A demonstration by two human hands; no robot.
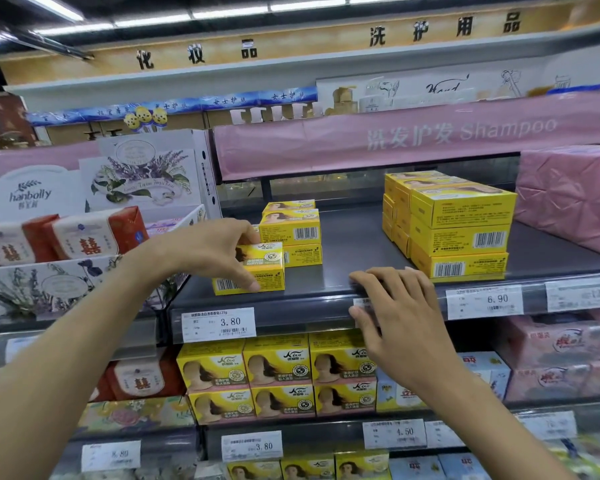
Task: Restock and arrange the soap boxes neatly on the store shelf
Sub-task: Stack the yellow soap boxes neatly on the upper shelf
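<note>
Restocking partly done: on the dark grey metal shelf board [354,244], a short stack of yellow cardboard soap boxes [291,233] stands at its left rear and a taller yellow block [461,230] at its right. Bare board lies between, so I judge most rows remain. My left hand [208,251] grips one more yellow soap box [260,271] at the shelf's front left, thumb on its front face. My right hand [395,313] rests relaxed on the shelf's front lip, holding nothing.
</note>
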